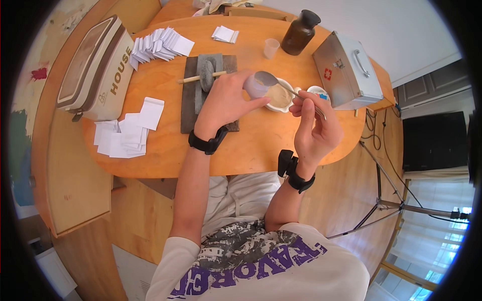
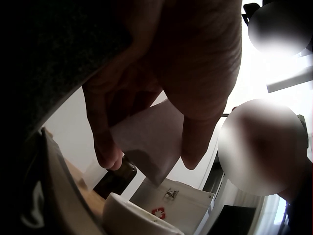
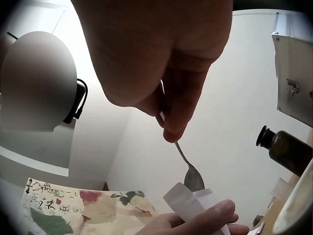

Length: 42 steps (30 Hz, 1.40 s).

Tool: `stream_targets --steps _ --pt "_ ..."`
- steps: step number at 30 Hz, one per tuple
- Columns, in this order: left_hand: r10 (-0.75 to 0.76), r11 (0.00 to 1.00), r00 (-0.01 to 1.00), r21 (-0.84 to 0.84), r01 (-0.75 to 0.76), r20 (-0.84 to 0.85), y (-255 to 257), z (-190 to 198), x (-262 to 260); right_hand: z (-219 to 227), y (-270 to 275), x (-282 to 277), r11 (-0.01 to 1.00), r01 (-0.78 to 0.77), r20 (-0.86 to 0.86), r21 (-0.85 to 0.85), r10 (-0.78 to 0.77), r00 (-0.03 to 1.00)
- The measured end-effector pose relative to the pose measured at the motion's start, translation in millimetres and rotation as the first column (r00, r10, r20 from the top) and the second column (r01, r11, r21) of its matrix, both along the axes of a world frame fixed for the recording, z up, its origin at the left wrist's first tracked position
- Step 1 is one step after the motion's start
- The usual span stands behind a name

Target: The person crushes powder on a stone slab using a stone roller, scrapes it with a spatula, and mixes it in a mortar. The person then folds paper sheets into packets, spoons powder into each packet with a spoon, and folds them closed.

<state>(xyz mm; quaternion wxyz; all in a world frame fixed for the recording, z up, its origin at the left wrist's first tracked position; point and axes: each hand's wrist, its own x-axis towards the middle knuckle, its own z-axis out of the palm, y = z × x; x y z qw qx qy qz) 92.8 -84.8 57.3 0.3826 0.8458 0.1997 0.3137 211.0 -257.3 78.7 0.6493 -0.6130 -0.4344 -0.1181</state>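
In the head view my left hand (image 1: 226, 103) holds a small white paper packet (image 1: 255, 90) between thumb and fingers. The left wrist view shows the packet (image 2: 149, 139) spread between them. With bent fingers my right hand (image 1: 320, 128) pinches the handle of a metal spoon (image 1: 267, 78). Its bowl is at the packet's mouth, and in the right wrist view the spoon (image 3: 194, 178) points down into the paper opening. Just under both hands stands a white bowl (image 1: 284, 109) of beige powder, partly hidden by the packet and spoon.
Left of the bowl, a stone slab (image 1: 190, 108) bears a grey stone wheel with a wooden rod (image 1: 191, 79). White packets (image 1: 163, 44) lie in piles. A brown bottle (image 1: 299, 35), plastic cup (image 1: 271, 48), first-aid case (image 1: 346, 70) and HOUSE box (image 1: 100, 75) stand around the table.
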Motion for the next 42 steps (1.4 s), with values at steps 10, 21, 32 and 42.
stream_targets --steps 10,21,32,42 --pt "0.016 1.0 0.999 0.003 -0.015 -0.045 0.8 -3.4 0.5 0.1 -3.8 7.8 0.997 -0.068 0.135 -0.03 0.071 0.988" --pt "-0.008 1.0 1.0 0.009 0.007 0.029 1.9 -5.2 1.2 -24.1 -0.3 28.8 0.959 0.124 -0.195 -0.255 -0.177 0.965" --pt "-0.011 0.998 0.999 0.059 0.009 0.031 3.3 -7.4 1.6 -33.8 1.4 32.5 0.935 0.041 -0.296 -0.353 -0.154 0.943" --pt "-0.016 0.998 1.0 0.055 0.015 0.014 4.7 -11.0 1.8 -27.1 -9.4 39.8 0.977 0.097 -0.486 -0.191 -0.18 0.855"
